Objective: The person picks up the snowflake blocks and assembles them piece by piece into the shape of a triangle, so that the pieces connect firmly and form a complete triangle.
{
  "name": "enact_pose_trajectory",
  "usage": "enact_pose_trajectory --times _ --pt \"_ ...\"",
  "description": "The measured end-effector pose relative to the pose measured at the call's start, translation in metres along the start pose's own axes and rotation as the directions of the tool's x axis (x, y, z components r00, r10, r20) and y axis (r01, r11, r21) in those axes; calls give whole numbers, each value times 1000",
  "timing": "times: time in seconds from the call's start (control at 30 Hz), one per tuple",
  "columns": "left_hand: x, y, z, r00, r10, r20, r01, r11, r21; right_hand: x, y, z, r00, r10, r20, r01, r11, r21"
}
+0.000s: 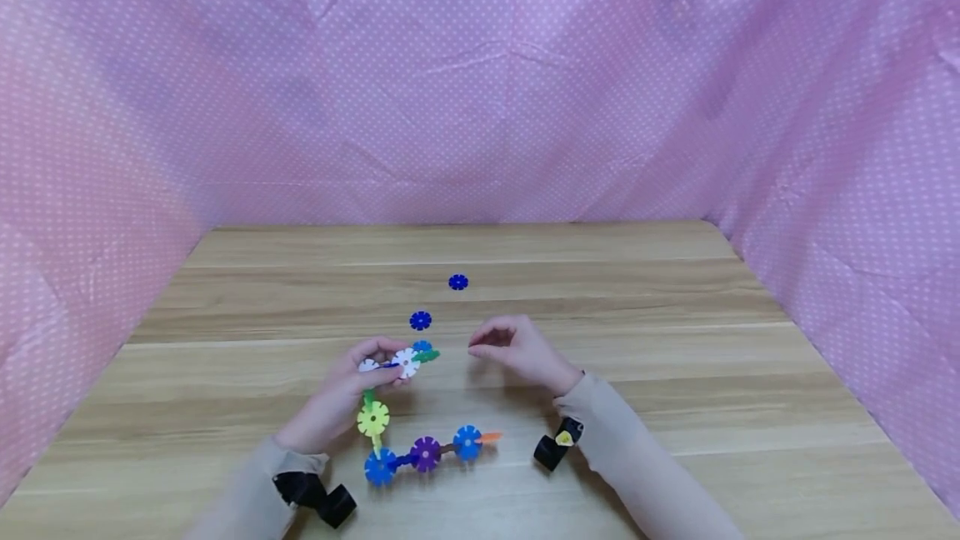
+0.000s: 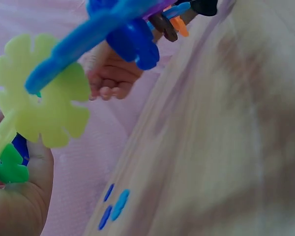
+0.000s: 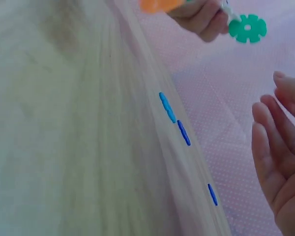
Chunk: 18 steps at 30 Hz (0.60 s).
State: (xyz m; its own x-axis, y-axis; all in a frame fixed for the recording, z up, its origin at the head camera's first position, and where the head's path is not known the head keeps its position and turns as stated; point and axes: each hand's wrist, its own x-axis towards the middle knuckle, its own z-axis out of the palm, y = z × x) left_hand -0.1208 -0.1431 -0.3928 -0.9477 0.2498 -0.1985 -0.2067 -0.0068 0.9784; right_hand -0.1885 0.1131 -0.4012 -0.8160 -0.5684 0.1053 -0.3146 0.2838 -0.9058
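Note:
My left hand (image 1: pixel 341 394) grips a chain of notched plastic snowflake discs, with the thumb over it near a white disc (image 1: pixel 406 362). A green disc (image 3: pixel 247 28) sticks out at that end, towards the right hand. From the left hand the chain bends down through a yellow disc (image 2: pixel 44 93) and a blue disc (image 1: pixel 380 467). It then runs right past a purple disc (image 1: pixel 426 454) to an orange disc (image 1: pixel 490 437). To the right, my right hand (image 1: pixel 528 354) hovers over the table, holding nothing, its thumb near the loosely bent fingers (image 3: pixel 273 147).
Two loose dark blue discs (image 1: pixel 458 282) (image 1: pixel 421 320) lie on the wooden table (image 1: pixel 637 290) beyond the hands. A light blue disc (image 2: pixel 120 204) lies closer, partly behind the chain's green end in the head view. A pink dotted cloth (image 1: pixel 480 107) surrounds the table's back and sides.

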Motion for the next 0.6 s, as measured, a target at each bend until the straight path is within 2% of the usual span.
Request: enact_pose_trajectory --times 0.17,0.3,0.47,0.6 --pt "-2 5 -11 999 40 5 -40 999 -30 10 5 1 999 39 -4 -39 999 9" --pt "-4 6 -18 999 33 10 -33 997 -76 20 5 7 998 57 14 -57 998 -18" --pt "-8 4 -27 999 34 8 -33 997 -73 35 3 20 994 74 84 -63 990 -124" --pt "-11 3 -32 999 47 -7 -47 997 -67 46 -3 31 984 72 162 -31 968 -247"
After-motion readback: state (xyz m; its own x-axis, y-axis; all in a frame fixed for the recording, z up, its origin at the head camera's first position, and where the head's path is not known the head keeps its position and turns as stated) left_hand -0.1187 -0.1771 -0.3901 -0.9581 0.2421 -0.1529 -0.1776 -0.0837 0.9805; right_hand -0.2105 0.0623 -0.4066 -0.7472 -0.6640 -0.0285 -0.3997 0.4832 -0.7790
